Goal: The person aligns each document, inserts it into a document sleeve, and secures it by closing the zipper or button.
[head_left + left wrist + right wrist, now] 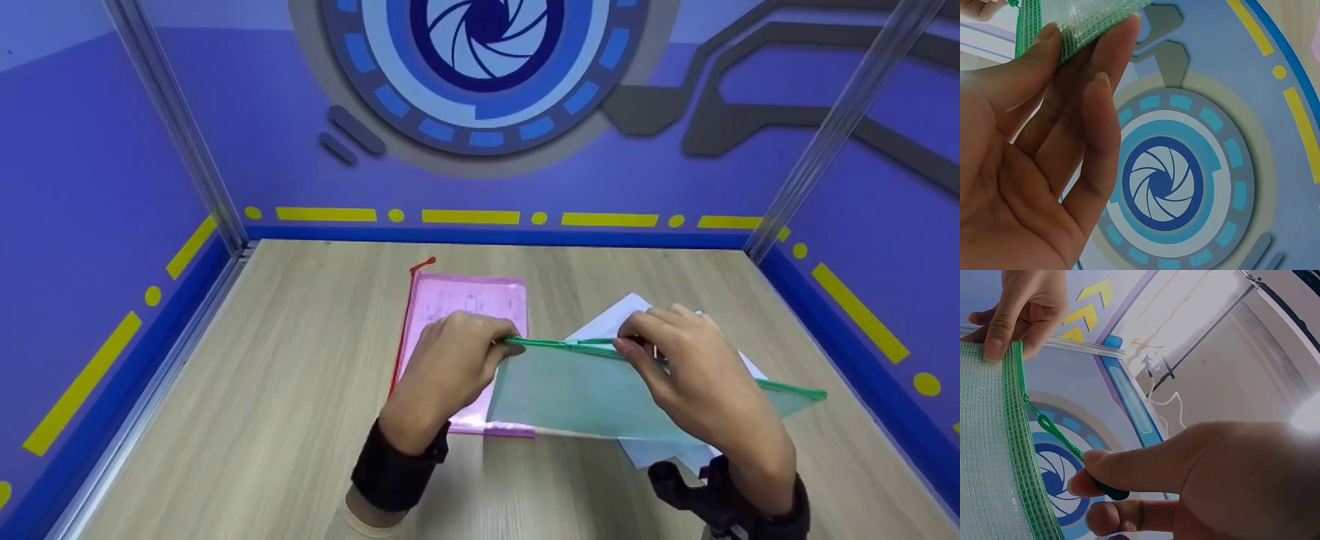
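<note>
A green mesh zipper pouch (577, 390) hangs between my two hands, its zipper edge uppermost. My left hand (461, 360) pinches the top left corner between thumb and fingers; the left wrist view shows the mesh corner (1081, 34) in that pinch. With thumb and forefinger my right hand (686, 367) holds the green zipper pull cord (1061, 436), drawn taut from the slider (1026, 398) near the left end. In the head view the right hand covers part of the zipper edge.
A pink zipper pouch (469, 296) with a red zipper lies on the wooden table (300, 390) behind my left hand. White paper sheets (615, 319) lie under the green pouch, towards the right. Blue printed panels (262, 135) stand around the table's back and sides.
</note>
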### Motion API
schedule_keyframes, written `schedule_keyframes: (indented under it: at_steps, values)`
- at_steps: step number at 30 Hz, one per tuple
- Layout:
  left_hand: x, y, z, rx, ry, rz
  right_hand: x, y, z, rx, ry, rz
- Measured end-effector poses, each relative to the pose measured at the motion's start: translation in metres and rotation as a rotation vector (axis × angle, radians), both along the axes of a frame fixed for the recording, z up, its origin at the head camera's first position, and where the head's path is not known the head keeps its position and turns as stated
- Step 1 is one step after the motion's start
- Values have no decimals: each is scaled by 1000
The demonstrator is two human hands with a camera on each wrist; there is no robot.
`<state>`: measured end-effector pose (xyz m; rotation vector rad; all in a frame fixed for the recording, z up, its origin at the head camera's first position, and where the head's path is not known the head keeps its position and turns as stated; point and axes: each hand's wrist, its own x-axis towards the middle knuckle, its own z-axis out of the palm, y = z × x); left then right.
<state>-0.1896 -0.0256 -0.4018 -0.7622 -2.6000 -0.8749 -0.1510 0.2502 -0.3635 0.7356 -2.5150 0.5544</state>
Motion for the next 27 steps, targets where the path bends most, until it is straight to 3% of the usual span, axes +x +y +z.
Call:
schedule_keyframes:
  at_steps: [6,18,27]
  values:
    - [-2,0,-2,1,16,18,-1,2,1,-6,4,-11]
    - [-6,2,-5,4,17,-35,-1,3,1,-12,10,-7]
    - [-4,1,-4,-20,49,23,0,5,0,-24,12,-20]
